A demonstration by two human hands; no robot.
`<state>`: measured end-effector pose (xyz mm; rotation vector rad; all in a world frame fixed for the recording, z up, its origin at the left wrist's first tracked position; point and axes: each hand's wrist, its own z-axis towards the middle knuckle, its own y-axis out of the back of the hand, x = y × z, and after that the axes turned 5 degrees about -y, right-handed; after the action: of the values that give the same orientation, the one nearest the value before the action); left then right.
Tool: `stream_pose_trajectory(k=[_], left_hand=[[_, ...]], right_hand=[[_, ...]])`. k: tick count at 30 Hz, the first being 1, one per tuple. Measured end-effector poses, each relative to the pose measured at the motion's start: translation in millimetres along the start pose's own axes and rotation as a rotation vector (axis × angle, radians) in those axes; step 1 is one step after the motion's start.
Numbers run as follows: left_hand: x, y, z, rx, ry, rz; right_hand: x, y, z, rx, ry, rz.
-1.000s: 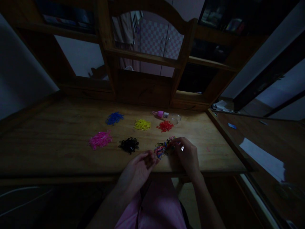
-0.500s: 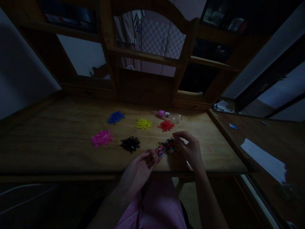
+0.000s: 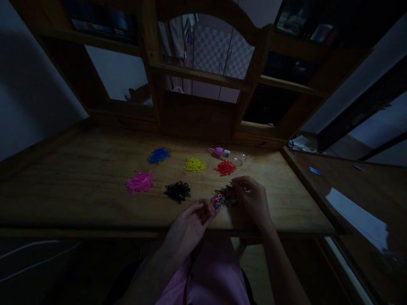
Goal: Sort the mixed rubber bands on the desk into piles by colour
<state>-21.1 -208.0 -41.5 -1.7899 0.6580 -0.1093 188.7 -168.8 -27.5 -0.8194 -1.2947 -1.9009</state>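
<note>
"Desk [image 3: 104, 207] first, then?"

"Yes, below the wooden hutch [image 3: 197, 116]. Its front edge ran straight across under both wrists, and bare wood spread left of the pink pile [image 3: 140, 183] and right of the right hand [image 3: 254, 200]."

"Anything beyond its right edge?"

"White paper [image 3: 358, 218] lay on a lower surface, with a small blue card [image 3: 314, 171] farther back. I could read no writing on either."

"And the hands?"

"The left hand [image 3: 190, 220] was half open, palm turned up, fingers curled beside the mixed pile [image 3: 227, 194]. I couldn't tell whether it held anything. The right hand arched over that pile's right side, thumb and forefinger nearly together at a tiny yellowish bit; whether they gripped it, I couldn't tell."

"Where were the other piles?"

"Black pile [image 3: 178, 192] between the pink and the mixed; behind, from left to right, blue pile [image 3: 159, 155], yellow pile [image 3: 195, 165], red pile [image 3: 225, 168]."

"Any brand?"

"A clear bottle [image 3: 240, 158] lay behind the red, its pink top [image 3: 218, 151] pointing left. Its pale label [image 3: 227, 153] was too small and dim to read."
</note>
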Motion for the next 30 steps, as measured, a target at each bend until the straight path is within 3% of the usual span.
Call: stream_pose_trajectory(k=[6, 14, 19, 24, 30], left_hand=[[0.8, -0.4, 0.9, -0.009, -0.009, -0.023], [1.8, 3.6, 2.0, -0.004, 0.001, -0.045], [1.2, 3.1, 1.0, 0.032, -0.002, -0.027], [0.5, -1.7, 3.0, -0.088, 0.001, -0.002], [13.7, -21.7, 13.0, -0.031, -0.023, -0.024]], right_hand=[[-5.5, -5.0, -4.2, 0.028, 0.018, -0.075], [0.3, -5.8, -3.8, -0.046, 0.077, -0.156], [0.4, -2.6, -2.6, -0.111, 0.017, -0.055], [0.5, 1.7, -2.4, -0.095, -0.126, 0.154], [28.6, 0.1, -12.1, -0.048, -0.134, 0.318]])
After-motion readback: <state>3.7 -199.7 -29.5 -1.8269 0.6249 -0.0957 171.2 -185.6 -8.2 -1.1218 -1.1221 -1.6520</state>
